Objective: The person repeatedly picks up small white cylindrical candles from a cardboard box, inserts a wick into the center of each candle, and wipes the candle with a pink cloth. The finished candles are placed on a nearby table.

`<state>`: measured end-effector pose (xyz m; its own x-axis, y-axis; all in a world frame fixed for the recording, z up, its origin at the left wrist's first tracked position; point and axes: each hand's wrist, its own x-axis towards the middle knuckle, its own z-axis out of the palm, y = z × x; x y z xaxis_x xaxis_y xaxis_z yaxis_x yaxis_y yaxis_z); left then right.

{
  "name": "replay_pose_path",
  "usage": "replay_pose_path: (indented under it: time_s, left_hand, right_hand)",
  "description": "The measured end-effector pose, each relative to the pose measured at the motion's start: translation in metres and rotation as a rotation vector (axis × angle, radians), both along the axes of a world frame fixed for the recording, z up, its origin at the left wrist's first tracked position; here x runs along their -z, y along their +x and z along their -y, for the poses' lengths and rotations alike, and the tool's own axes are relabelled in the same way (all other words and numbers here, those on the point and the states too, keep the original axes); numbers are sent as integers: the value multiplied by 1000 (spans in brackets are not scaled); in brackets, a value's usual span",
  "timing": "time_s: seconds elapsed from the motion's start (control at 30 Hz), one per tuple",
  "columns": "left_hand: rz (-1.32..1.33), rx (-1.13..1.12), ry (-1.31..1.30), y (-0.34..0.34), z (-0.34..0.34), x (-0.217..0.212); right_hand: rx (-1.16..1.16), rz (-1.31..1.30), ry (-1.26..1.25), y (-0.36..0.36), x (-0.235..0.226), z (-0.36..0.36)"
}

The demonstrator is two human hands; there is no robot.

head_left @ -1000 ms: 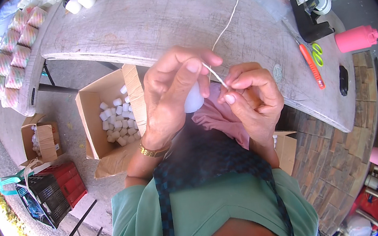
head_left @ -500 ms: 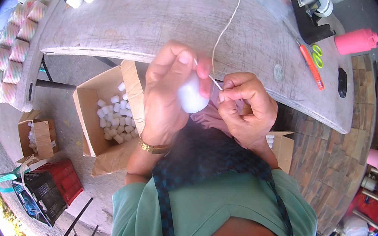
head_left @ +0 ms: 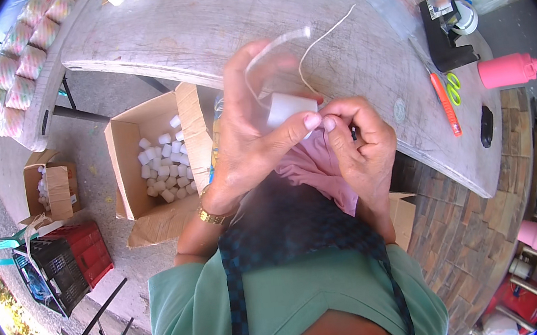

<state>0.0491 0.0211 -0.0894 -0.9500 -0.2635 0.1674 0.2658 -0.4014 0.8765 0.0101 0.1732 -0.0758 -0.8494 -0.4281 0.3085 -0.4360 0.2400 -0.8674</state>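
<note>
My left hand (head_left: pixel 244 124) holds a smooth white cylinder (head_left: pixel 289 108) tilted on its side, thumb pressed along its lower edge. A blurred white cord (head_left: pixel 262 54) arcs up from the cylinder over my left fingers, its free tip in the air. My right hand (head_left: pixel 363 140) pinches at the cylinder's right end, touching my left thumb; what lies between its fingertips is hidden. A thinner pale string (head_left: pixel 320 41) runs from behind the cylinder across the grey table (head_left: pixel 200 36). Pink cloth (head_left: pixel 312 169) hangs just below both hands.
Many white cylinders fill a cardboard box (head_left: pixel 129 173) left of me. Orange cutter (head_left: pixel 445 107), green-handled scissors (head_left: pixel 453 88), black case (head_left: pixel 487 126), pink bottle (head_left: pixel 508 70) and black tape dispenser (head_left: pixel 440 42) are at the table's right. Striped packets (head_left: pixel 20 91) sit far left; crates (head_left: pixel 87 257) stand lower left.
The cylinder has turned onto its side in my left hand, and a cord now loops up above it. My right fingertips have closed in against the cylinder and my left thumb.
</note>
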Motion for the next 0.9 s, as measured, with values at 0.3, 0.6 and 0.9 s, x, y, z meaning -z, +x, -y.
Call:
replay_pose_path:
  time_s: [0.3,0.6,0.9]
  left_hand:
    - [218,550,-30,21,19,2]
    - [104,450,530,13,18,29]
    - [179,306,391,9,15,32]
  right_hand:
    - [148,-28,-351,-31,-10,-10]
    - [334,-446,51,-64,7,-36]
    - [167,-114,779,24,100,-87]
